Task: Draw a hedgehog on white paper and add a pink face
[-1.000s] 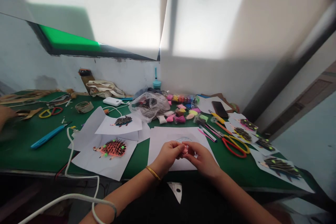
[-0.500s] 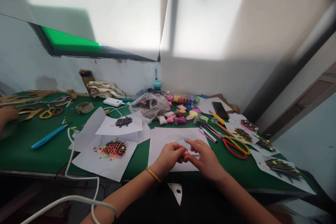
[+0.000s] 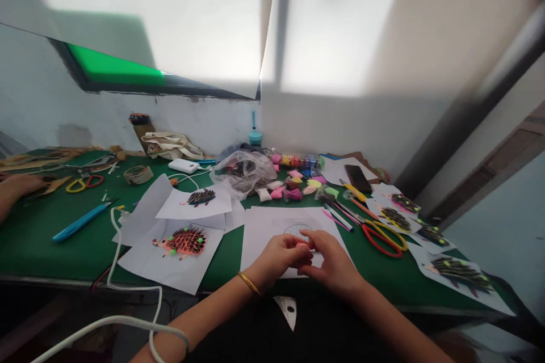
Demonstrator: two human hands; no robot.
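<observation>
Over the white paper (image 3: 259, 227), my left hand (image 3: 279, 254) and my right hand (image 3: 332, 261) meet at the fingertips. A small lump of pinkish-orange clay (image 3: 302, 245) shows between them, pinched by the left fingers and touched by the right. Fingers hide much of the lump. Just beyond my hands, a dotted blue drawing (image 3: 298, 231) is partly visible on the paper. A gold bangle (image 3: 248, 283) circles my left wrist.
Finished hedgehog pictures lie left (image 3: 185, 241) and right (image 3: 460, 275). Red-and-yellow scissors (image 3: 385, 240), pens (image 3: 338, 218) and a phone (image 3: 357, 178) are on the right. Small clay packets (image 3: 293, 194) and a plastic bag (image 3: 242, 173) sit behind. Another person's hand (image 3: 21, 184) is far left; a white cable (image 3: 113, 264) hangs over the edge.
My fingers have shifted around the clay, with the right fingers curling further around it and more of the lump showing. The other person's hand has moved right at far left.
</observation>
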